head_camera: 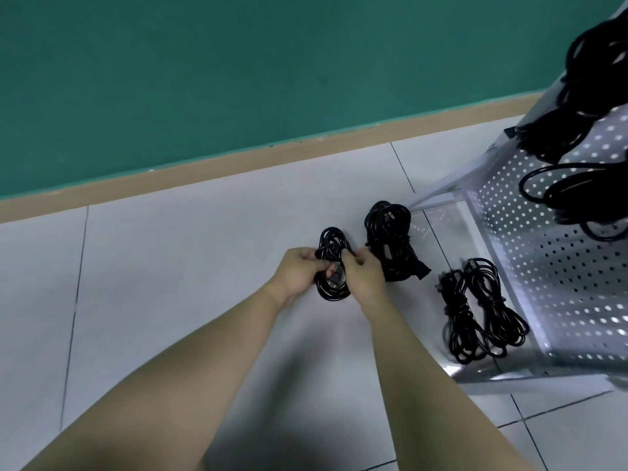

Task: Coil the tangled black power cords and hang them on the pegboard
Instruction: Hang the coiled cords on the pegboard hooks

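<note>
Holding: we have one coiled cord [332, 263] between both hands above the floor [190, 253]; left hand [299, 275] curled round its left side, right hand [365, 278] pinching its middle from the right.
Axis: we read the coil's long axis as running 12 to 6 o'clock, loops showing above and below our fingers.
Plug: a pale connector end shows between our hands; type too small to tell.
Key relation: pegboard [560, 277] stands at about 3 o'clock from the held coil, so our right hand is the nearer one for hanging.
Count on floor: two more bundles, a tight coil [390, 246] just beside our right hand at 1 o'clock, and a looser bundle [482, 311] at 4 o'clock against the pegboard foot.
Count hung: at least three dark bundles [577, 185] on the pegboard; edge of view cuts them, exact number uncertain.
Judgement: wrap looks nearly finished; hanging not yet done.
</note>
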